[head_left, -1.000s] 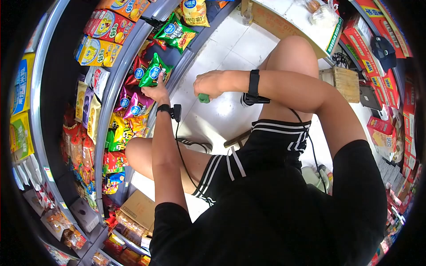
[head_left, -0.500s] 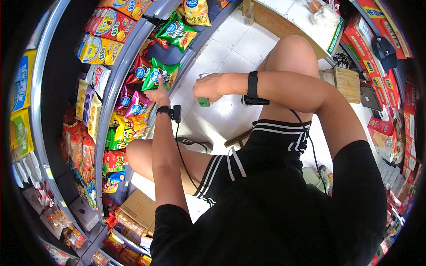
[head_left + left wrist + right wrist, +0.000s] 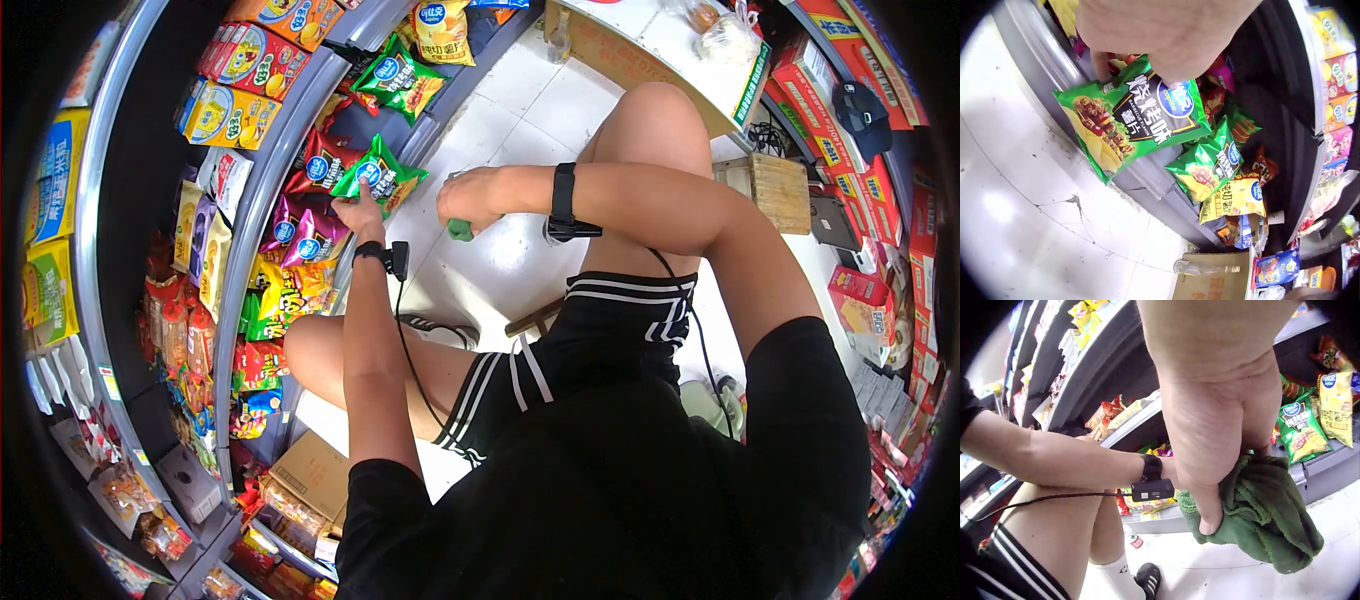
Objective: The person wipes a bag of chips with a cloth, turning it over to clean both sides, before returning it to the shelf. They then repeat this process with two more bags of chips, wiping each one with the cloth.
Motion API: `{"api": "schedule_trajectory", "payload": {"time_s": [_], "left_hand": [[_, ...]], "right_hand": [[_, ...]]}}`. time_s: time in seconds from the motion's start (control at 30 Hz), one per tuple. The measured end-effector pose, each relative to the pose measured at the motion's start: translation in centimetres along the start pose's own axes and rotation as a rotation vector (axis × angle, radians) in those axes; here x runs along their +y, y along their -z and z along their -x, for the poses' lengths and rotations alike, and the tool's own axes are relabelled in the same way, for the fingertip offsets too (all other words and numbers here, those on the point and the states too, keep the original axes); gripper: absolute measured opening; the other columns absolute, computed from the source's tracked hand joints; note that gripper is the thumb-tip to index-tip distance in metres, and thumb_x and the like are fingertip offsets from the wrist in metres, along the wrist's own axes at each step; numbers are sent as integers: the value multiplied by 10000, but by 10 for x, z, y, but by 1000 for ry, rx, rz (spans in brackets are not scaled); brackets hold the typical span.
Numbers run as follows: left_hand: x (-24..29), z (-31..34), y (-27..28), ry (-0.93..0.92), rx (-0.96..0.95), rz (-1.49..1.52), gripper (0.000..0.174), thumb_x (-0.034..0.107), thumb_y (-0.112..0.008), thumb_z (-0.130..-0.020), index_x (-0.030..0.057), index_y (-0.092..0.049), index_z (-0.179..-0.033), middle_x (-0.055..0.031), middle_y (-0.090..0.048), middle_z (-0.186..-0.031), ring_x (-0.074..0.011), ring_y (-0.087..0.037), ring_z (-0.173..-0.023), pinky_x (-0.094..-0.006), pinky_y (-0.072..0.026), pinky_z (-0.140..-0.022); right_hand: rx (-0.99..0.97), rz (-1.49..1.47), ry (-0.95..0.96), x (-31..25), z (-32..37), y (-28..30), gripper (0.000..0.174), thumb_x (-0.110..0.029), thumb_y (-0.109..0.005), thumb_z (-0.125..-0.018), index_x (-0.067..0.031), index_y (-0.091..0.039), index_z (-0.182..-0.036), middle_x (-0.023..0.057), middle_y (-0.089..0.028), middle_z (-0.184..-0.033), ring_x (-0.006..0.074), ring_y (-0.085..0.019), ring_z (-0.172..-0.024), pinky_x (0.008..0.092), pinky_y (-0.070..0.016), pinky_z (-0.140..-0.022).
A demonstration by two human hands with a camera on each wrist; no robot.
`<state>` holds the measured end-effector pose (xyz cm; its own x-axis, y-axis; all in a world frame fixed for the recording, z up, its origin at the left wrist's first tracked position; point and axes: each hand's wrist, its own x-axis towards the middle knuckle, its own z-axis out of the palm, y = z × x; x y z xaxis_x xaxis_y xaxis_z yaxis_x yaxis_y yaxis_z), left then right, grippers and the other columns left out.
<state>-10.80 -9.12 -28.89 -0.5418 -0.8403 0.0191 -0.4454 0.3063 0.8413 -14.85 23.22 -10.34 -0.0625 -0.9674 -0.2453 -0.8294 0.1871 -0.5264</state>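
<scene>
My left hand [image 3: 360, 212] grips a green bag of barbecue-flavor potato chips [image 3: 392, 185] at one end, with the thumb lying on its front. In the left wrist view the bag's printed face [image 3: 1129, 122] is turned to the camera, over the front edge of the low shelf. A crumpled dark green cloth [image 3: 1266, 515] is bunched in my right hand [image 3: 470, 196], above the floor to the right of the bag. The right wrist view shows the thumb pressed against the cloth; the other fingers are mostly hidden.
Red chip bags [image 3: 318, 168], purple ones and another green bag [image 3: 400, 82] lie along the low shelf. A yellow chip bag [image 3: 440, 32] is farther along. On the tiled floor, a glass bottle [image 3: 559, 38] stands beside a cardboard box [image 3: 640, 65]. Cables run from both wrists.
The green chip bag in my left hand has moved right, from over the red bags toward the shelf's front edge, and turned slightly. My right hand with the cloth has hardly moved.
</scene>
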Motion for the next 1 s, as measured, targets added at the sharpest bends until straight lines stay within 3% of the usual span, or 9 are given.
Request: {"api": "schedule_trajectory", "payload": {"time_s": [0.2,0.27,0.33,0.4,0.63,0.67,0.83,0.93,1.0], "left_hand": [[39,23,8,1,29,-77,675,451,-998,-931,-14,-619,-1240,-156,-722,-1121,-322,-707,-1025,-469,-565,-969],[43,27,9,-93,23,180,667,445,-987,-948,-20,-603,-1235,-150,-727,-1121,-277,-705,-1020,-440,-572,-943],[34,17,3,-98,25,232,663,441,-982,-956,-22,-594,-1230,-152,-722,-1133,-263,-698,-1016,-428,-572,-938],[35,15,2,-80,33,294,657,428,-972,-969,-22,-565,-1222,-152,-698,-1145,-247,-676,-986,-414,-569,-927],[76,29,-2,-11,48,385,624,380,-965,-984,-21,-551,-1223,-143,-696,-1142,-237,-682,-980,-409,-585,-878],[83,33,-5,-25,46,504,593,333,-958,-996,-28,-559,-1244,-162,-725,-1181,-235,-715,-1006,-396,-592,-890],[97,33,-14,-18,105,520,562,252,-934,-1017,-48,-554,-1301,-209,-750,-1255,-264,-748,-1039,-416,-616,-947],[109,36,-17,17,175,475,445,166,-872,-1053,-32,-542,-1277,-217,-724,-1263,-297,-746,-1043,-448,-645,-897],[111,34,-23,140,217,572,325,79,-790,-1079,7,-524,-1252,-214,-684,-1271,-318,-731,-1028,-465,-676,-819]], "right_hand": [[-35,0,-25,-5,5,9,343,-125,-956,-786,-92,-827,-1102,143,-825,-1155,406,-749,-1199,539,-610,-1005],[-24,1,-26,-5,8,10,347,-127,-958,-787,-94,-828,-1107,142,-826,-1153,404,-750,-1198,539,-610,-1006],[-13,-1,-29,-6,7,11,350,-129,-959,-788,-96,-830,-1111,140,-827,-1151,402,-751,-1198,540,-611,-1007],[-72,58,-26,-6,2,11,482,-179,-985,-784,-111,-847,-1241,148,-832,-1240,400,-769,-1228,533,-625,-1033],[-47,40,-11,-4,2,7,478,-173,-988,-778,-104,-848,-1230,149,-835,-1225,403,-776,-1207,537,-631,-1005],[-51,40,-11,-2,1,6,472,-176,-989,-778,-100,-849,-1222,150,-836,-1217,406,-778,-1199,539,-634,-994],[-37,38,-19,-3,3,6,462,-184,-992,-778,-92,-851,-1208,156,-840,-1200,410,-783,-1183,547,-638,-973],[-25,12,-26,-3,3,3,384,-141,-976,-772,-90,-832,-1125,156,-823,-1148,423,-757,-1187,547,-612,-1008],[-6,8,-2,-2,2,2,377,-142,-977,-770,-86,-828,-1112,158,-822,-1153,424,-754,-1196,552,-612,-1010]]}}
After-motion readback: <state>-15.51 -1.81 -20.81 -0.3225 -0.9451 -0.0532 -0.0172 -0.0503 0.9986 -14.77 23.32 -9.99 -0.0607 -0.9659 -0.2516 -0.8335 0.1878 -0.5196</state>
